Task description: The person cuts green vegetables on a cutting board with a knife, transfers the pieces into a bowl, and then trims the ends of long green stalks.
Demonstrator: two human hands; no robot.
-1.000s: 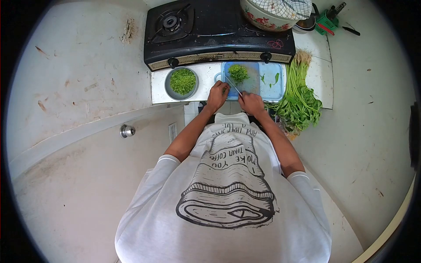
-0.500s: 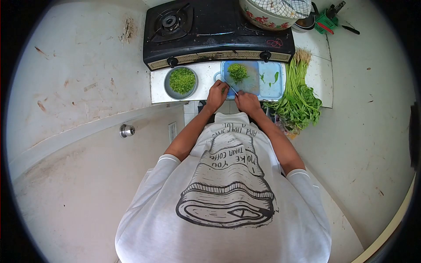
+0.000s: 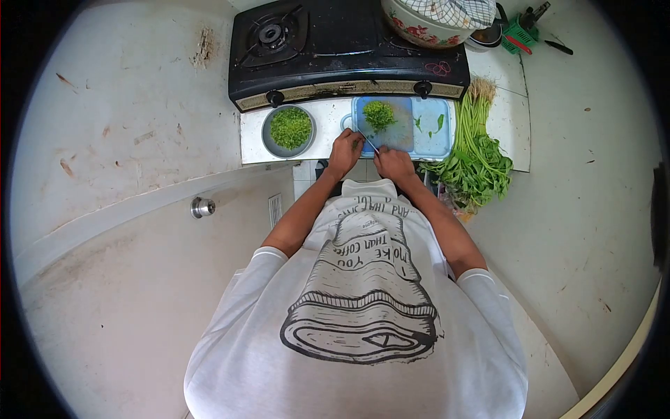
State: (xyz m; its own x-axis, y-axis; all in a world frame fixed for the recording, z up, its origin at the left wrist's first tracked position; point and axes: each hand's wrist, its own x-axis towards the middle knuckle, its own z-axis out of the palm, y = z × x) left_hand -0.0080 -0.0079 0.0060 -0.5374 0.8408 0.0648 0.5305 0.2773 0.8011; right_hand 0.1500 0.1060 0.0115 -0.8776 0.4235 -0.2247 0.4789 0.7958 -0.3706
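At the near left corner of a blue cutting board (image 3: 426, 145), my left hand (image 3: 345, 152) is closed with its fingers bent. A trace of green seems to show by its fingertips, but what they hold is too small to make out. My right hand (image 3: 394, 164) grips a knife (image 3: 370, 143) at the board's near edge. The blade slants up and left toward my left fingertips. A heap of finely chopped greens (image 3: 379, 115) lies beyond the blade. A few loose leaves (image 3: 438, 124) rest on the board's right part. Left of the board stands a grey bowl (image 3: 312, 143) of chopped greens.
Behind the board is a black gas stove (image 3: 335, 59) bearing a flowered pot (image 3: 426, 31) with a checked cloth. A bunch of long-stemmed leafy greens (image 3: 481, 153) lies along the board's right side, drooping over the counter edge. A green basket (image 3: 516, 36) stands at the back right.
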